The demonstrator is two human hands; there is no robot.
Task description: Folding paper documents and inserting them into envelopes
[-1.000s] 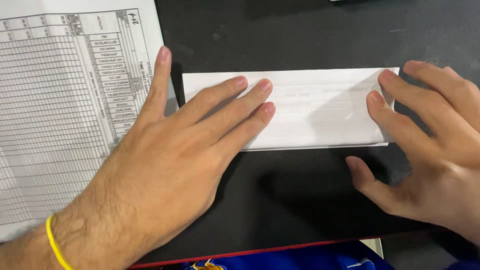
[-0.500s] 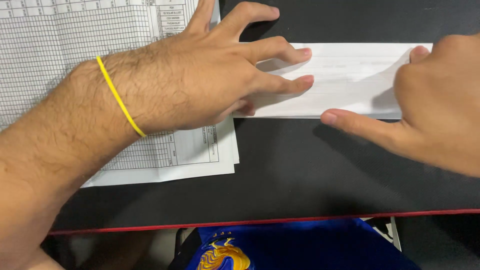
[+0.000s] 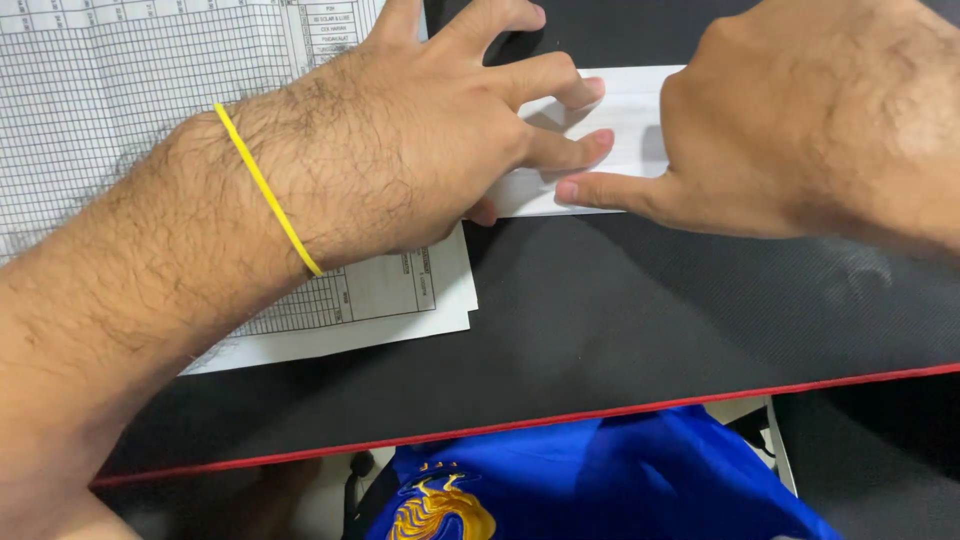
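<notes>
A folded white paper (image 3: 628, 112) lies on a black desk mat (image 3: 600, 320). My left hand (image 3: 430, 140), with a yellow band on its wrist, rests on the paper's left end: its fingers are bent down onto the paper and its thumb is tucked at the near edge. From the right, my right hand (image 3: 800, 120) covers the rest of the paper, and its thumb lies along the paper's near edge, almost touching the left fingertips. The right end of the paper is hidden under that hand.
A large white sheet printed with a fine grid (image 3: 120, 90) lies at the left, partly under my left forearm. The mat's red front edge (image 3: 650, 412) runs across the bottom, with a blue garment bearing a gold emblem (image 3: 620, 480) below it.
My right hand has moved left over the folded paper, so its thumb now meets the left fingertips. The left hand has shifted from lying flat to bent fingers. The view has tilted downward.
</notes>
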